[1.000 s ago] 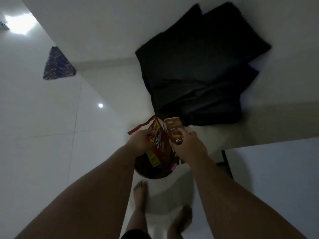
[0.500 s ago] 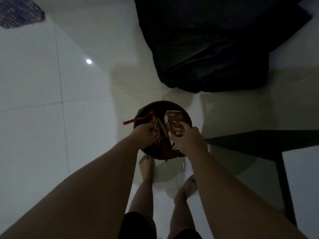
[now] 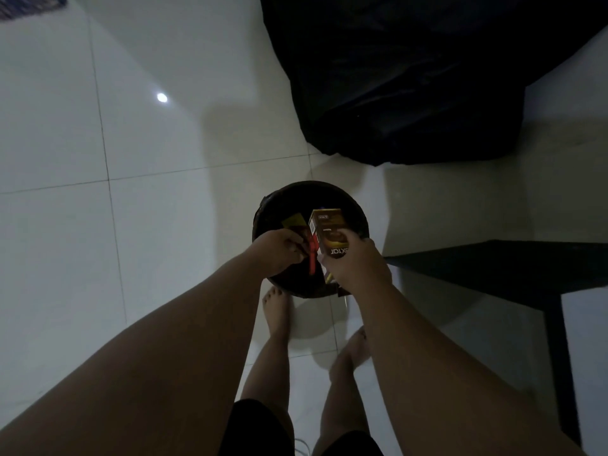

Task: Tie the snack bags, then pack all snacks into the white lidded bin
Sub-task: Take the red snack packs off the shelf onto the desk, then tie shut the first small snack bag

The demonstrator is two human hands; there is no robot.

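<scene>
A round bin (image 3: 329,189) with a dark open mouth stands on the tiled floor just beyond my bare feet. My left hand (image 3: 278,253) is closed on a red and yellow snack bag (image 3: 296,225), held over the bin's mouth, with a red strip hanging below the fingers. My right hand (image 3: 353,266) grips a brown and gold snack box (image 3: 330,230), upright, right beside the bag and also over the opening. The room is dim and the bin's inside is too dark to read.
A large black draped mass (image 3: 411,77) fills the upper right, close behind the bin. A dark table edge and leg (image 3: 526,268) run along the right. A patterned mat corner (image 3: 26,4) lies at the far upper left on the white floor tiles.
The view has tilted down and closer. Both hands have lowered with the bag and the box toward the bin's mouth, and the bag's red strip no longer sticks out to the left.
</scene>
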